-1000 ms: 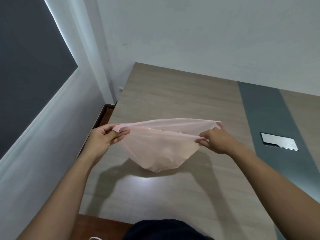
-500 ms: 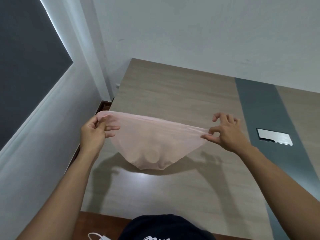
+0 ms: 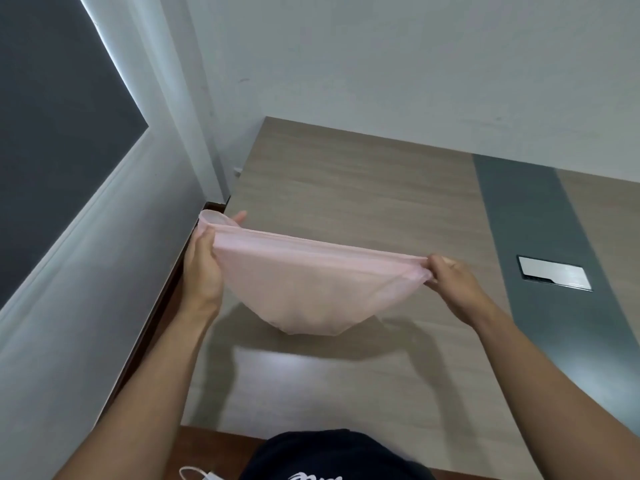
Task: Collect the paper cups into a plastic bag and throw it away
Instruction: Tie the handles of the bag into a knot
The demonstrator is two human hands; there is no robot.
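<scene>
Pink plastic bag (image 3: 311,289) held above wooden table (image 3: 363,188), mouth pulled taut. Left hand (image 3: 202,268) and right hand (image 3: 453,282) each pinch 1 end of rim. No cups distinguishable inside. Step: closing bag. Next, probably: gather ends, knot.

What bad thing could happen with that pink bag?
The thin pink bag is pulled tight between the left hand and right hand, so its rim might tear or slip free. It hangs above the table, so anything inside, which I cannot make out, could spill.
</scene>
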